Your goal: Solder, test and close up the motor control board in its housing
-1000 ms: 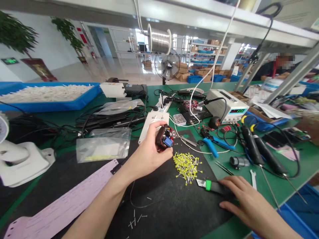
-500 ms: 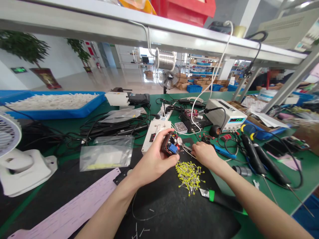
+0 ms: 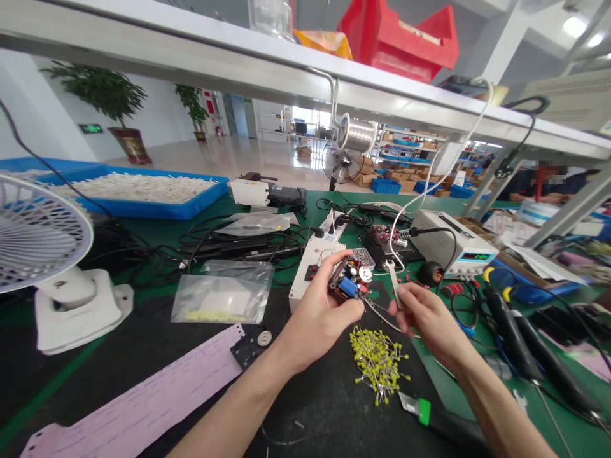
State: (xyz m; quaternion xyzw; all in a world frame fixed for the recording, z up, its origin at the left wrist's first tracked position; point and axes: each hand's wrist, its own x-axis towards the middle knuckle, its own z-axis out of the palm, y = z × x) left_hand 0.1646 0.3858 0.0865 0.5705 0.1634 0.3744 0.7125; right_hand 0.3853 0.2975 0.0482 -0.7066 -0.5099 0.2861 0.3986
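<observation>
My left hand (image 3: 324, 312) is closed around a small dark housing (image 3: 351, 283) with its electronics exposed. A blue component, red parts and a round silver disc show on its open side. To the right, my right hand (image 3: 424, 318) pinches a small open-ended spanner (image 3: 394, 283), its jaw pointing up and away from me. The spanner is apart from the housing. Just below the hands, a pile of yellow-tipped parts with metal legs (image 3: 377, 362) lies on the black mat (image 3: 315, 394). A knife with a green collar (image 3: 424, 410) rests near the pile.
Behind my hands stand a white box (image 3: 298, 289), a small tray of metal bits (image 3: 363, 256) and a power supply (image 3: 453, 245). Soldering irons (image 3: 515, 337) lie at the right. A white fan (image 3: 42, 235) and a pink sheet (image 3: 143, 394) are at the left. A shelf (image 3: 214, 57) crosses overhead.
The view has turned left, so things sit further right. My right hand has lifted from the bench with the spanner, now tilted upward. My left hand still holds the housing.
</observation>
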